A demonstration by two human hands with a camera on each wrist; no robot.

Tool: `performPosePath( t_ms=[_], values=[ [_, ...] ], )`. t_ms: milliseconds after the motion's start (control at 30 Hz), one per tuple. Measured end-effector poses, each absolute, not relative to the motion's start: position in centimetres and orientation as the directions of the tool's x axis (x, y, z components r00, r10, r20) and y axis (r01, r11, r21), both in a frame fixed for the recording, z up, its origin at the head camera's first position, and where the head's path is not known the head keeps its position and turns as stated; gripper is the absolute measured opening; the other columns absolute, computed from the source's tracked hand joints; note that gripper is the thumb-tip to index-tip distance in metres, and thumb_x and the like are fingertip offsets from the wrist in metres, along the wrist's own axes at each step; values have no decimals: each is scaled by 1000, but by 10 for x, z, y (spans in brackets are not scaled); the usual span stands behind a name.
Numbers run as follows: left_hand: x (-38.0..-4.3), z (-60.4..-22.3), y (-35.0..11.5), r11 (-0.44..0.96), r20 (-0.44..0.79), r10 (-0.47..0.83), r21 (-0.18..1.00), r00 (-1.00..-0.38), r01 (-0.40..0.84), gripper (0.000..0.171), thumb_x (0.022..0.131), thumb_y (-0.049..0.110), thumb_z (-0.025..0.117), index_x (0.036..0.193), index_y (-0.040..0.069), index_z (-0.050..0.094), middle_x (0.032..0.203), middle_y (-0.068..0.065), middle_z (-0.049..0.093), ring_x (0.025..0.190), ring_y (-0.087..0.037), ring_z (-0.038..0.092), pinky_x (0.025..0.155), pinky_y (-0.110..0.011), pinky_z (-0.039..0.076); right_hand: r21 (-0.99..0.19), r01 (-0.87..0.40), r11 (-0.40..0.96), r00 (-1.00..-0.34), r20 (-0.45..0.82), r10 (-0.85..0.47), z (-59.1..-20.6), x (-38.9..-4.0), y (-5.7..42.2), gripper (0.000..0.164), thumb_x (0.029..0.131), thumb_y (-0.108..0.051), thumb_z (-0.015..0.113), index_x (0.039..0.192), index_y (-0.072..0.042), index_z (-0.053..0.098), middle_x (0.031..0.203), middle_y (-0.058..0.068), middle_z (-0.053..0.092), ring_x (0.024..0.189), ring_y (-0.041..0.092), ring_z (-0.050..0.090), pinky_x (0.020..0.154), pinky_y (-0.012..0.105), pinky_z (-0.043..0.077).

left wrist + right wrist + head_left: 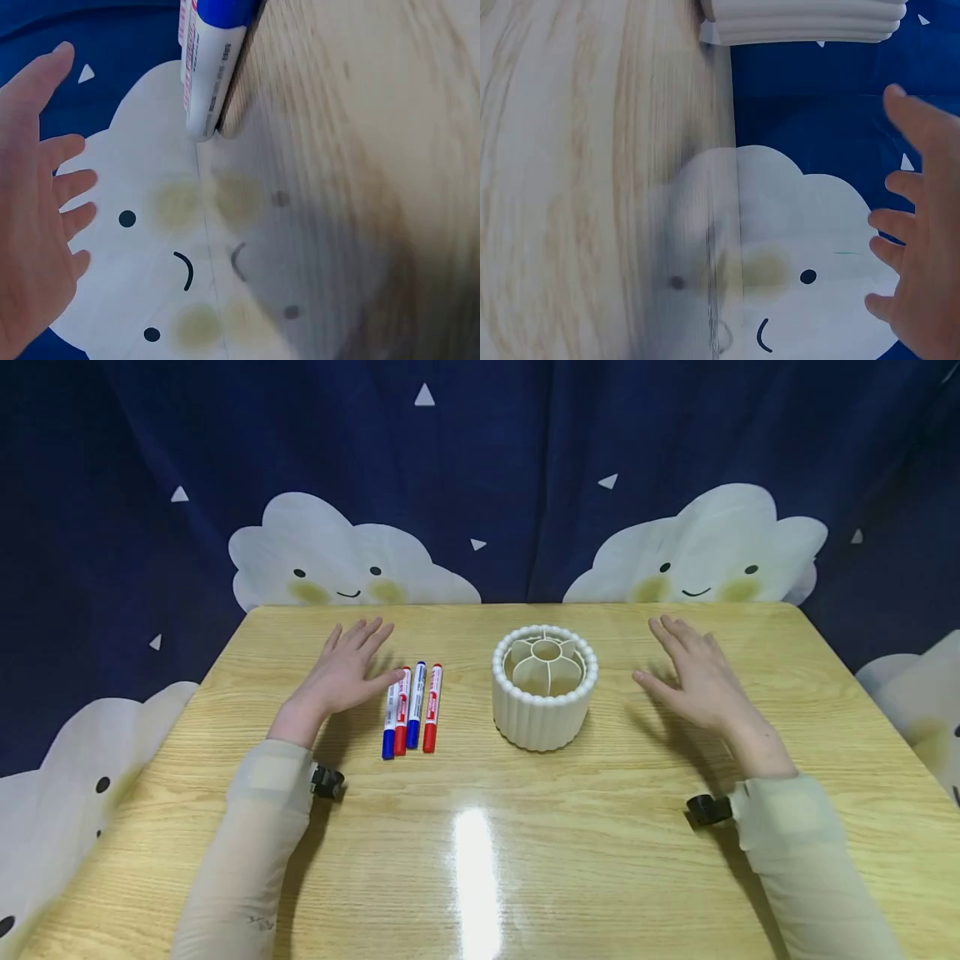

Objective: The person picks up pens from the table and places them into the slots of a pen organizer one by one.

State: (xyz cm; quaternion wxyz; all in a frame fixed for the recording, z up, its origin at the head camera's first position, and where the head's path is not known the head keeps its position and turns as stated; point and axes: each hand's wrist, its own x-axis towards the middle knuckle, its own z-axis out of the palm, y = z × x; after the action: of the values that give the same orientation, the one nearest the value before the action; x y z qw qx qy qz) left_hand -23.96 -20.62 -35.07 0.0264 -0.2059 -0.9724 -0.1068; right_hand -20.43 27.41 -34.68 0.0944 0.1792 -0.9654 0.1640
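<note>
My left hand (340, 670) is spread above the table, its thumb reaching over the tops of the leftmost markers. Two blue-capped markers (416, 706) and two red-capped markers (432, 708) lie side by side, caps toward me. In the left wrist view a blue-capped marker (217, 71) shows beyond the thumb, apart from the hand. A round cream pen holder (542, 718) with a ribbed wall and petal-shaped compartments stands mid-table. To its right, my right hand (697, 681) hovers with fingers extended, holding nothing. In the right wrist view, the holder's side (802, 21) shows at the top.
The glossy wooden table (585, 860) reflects a bright light strip near the front. Behind it hangs a dark blue curtain (510, 460) with white clouds. A small black wrist camera (327, 782) sits on the left cuff, another camera (708, 810) on the right.
</note>
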Motion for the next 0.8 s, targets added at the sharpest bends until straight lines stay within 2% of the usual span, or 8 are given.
performPosePath(
  t_ms=[133,333,500,667,800],
  values=[
    [-239,-352,-203,883,62,395,251,-917,397,76,86,51,51,145,16,20,149,-12,21,137,-33,17,112,-50,2,-378,-395,837,-917,225,-330,-346,-203,270,74,88,-46,51,146,-18,15,150,13,20,138,33,12,110,54,6],
    [-242,-355,-197,881,-23,343,355,-939,313,62,90,39,51,141,10,31,143,-18,31,128,-39,32,105,-54,24,-535,-375,757,-925,170,-339,-342,-200,258,75,86,-40,58,145,-30,14,150,8,22,137,34,15,104,61,15],
    [-245,-358,-191,874,-58,303,414,-951,253,48,91,26,51,132,2,43,132,-21,44,112,-35,50,94,-49,41,-677,-423,603,-893,197,-405,-342,-202,243,78,82,-23,66,145,-27,20,145,8,32,133,32,27,103,57,25],
    [-248,-362,-188,881,-81,276,419,-958,218,45,89,20,54,127,-3,47,117,-22,54,105,-35,53,90,-47,43,-779,-440,447,-858,218,-464,-342,-203,229,81,78,-8,70,144,-24,25,140,13,39,125,31,40,94,53,40],
    [-248,-363,-186,891,-134,268,410,-954,193,44,87,17,54,125,-7,48,110,-23,57,98,-32,55,88,-45,44,-798,-425,427,-862,214,-460,-342,-205,221,85,75,-7,73,143,-22,26,138,10,41,121,26,45,90,42,46]
  ],
)
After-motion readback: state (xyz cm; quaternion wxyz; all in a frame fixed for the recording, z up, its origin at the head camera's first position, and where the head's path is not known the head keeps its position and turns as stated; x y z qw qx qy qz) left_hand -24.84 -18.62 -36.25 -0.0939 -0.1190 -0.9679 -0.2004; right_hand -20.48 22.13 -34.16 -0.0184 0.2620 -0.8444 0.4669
